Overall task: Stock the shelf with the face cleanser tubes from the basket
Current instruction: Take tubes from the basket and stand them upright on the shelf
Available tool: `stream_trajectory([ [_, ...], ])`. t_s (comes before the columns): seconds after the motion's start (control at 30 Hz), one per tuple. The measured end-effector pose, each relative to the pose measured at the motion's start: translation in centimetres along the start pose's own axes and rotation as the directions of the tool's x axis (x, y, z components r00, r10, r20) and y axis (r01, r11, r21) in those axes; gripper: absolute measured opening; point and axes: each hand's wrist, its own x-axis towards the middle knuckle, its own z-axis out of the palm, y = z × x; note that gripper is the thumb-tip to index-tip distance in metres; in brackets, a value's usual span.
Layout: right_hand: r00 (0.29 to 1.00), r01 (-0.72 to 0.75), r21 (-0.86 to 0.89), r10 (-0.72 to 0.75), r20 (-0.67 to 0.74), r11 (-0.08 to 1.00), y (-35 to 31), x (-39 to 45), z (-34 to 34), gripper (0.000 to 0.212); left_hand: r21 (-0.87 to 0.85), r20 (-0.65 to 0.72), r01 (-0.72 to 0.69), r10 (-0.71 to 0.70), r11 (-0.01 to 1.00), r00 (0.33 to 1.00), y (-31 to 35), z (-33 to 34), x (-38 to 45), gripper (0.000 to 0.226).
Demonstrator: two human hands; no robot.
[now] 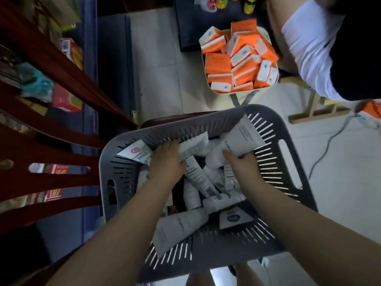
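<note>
A grey slotted basket (288,162) stands in front of me, filled with several white face cleanser tubes (179,228). Both my hands are inside it. My left hand (167,162) grips a white tube (193,146) near the basket's far wall. My right hand (241,164) holds a larger white tube (243,137) that sticks up toward the far right corner. A dark red wooden shelf (61,129) runs along the left, with boxed goods on its levels.
A second container (208,79) heaped with orange and white boxes sits on the pale floor beyond the basket. Another person's white sleeve (309,48) shows at the top right. A wooden frame (313,114) and a grey cable (329,141) lie at right.
</note>
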Motion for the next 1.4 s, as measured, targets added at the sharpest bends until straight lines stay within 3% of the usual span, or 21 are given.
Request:
stream_trajectory([
  [0.3, 0.995, 0.021, 0.222, 0.002, -0.104, 0.975, 1.1, 0.6, 1.4, 0.042, 0.001, 0.052, 0.002, -0.002, 1.000, 0.999, -0.6, 0.6, 2.2, 0.028],
  [0.4, 0.995, 0.009, 0.222, 0.012, -0.094, 0.975, 0.7, -0.4, 1.1, 0.036, -0.107, 0.080, 0.038, -0.029, 0.993, 0.996, -0.6, -0.4, 0.9, 0.035],
  [0.47, 0.998, 0.027, 0.187, -0.016, -0.058, 0.982, 0.1, -1.7, 0.8, 0.030, -0.270, 0.117, 0.104, -0.075, 0.957, 0.990, -0.4, -1.3, -0.5, 0.042],
  [0.53, 0.999, 0.052, 0.156, -0.051, -0.012, 0.986, -1.6, -3.6, 0.4, 0.031, -0.523, 0.141, 0.191, -0.137, 0.831, 0.980, 0.1, -2.7, -2.2, 0.045],
  [0.67, 0.985, 0.119, 0.113, -0.132, 0.111, 0.986, -6.0, -7.8, -0.9, 0.036, -0.858, 0.173, 0.281, -0.273, 0.431, 0.946, 2.0, -6.8, -5.9, 0.035],
  [0.77, 0.955, 0.171, 0.149, -0.201, 0.217, 0.974, -10.8, -11.2, -2.1, 0.020, -0.959, 0.222, 0.265, -0.321, 0.097, 0.921, 3.8, -11.3, -9.1, 0.024],
  [0.9, 0.896, 0.198, 0.230, -0.271, 0.352, 0.953, -17.6, -16.4, -2.9, 0.019, -0.971, 0.197, 0.136, -0.334, -0.197, 0.922, 5.4, -17.9, -13.6, 0.024],
  [1.0, 0.848, 0.205, 0.290, -0.317, 0.425, 0.935, -22.3, -20.8, -3.2, 0.020, -0.977, 0.127, 0.056, -0.346, -0.207, 0.929, 6.8, -23.0, -17.0, 0.046],
  [1.17, 0.756, 0.241, 0.314, -0.380, 0.532, 0.919, -29.3, -28.1, -3.4, 0.015, -0.974, -0.023, -0.112, -0.407, -0.198, 0.913, 8.3, -31.7, -22.5, 0.039],
  [1.33, 0.610, 0.299, 0.347, -0.458, 0.646, 0.889, -34.5, -35.9, -3.2, 0.010, -0.848, -0.079, -0.236, -0.327, -0.474, 0.942, 9.6, -38.6, -29.1, 0.052],
  [1.4, 0.553, 0.303, 0.368, -0.477, 0.683, 0.879, -35.7, -38.6, -2.8, 0.005, -0.805, -0.156, -0.325, -0.351, -0.497, 0.923, 9.7, -40.7, -32.0, 0.050],
])
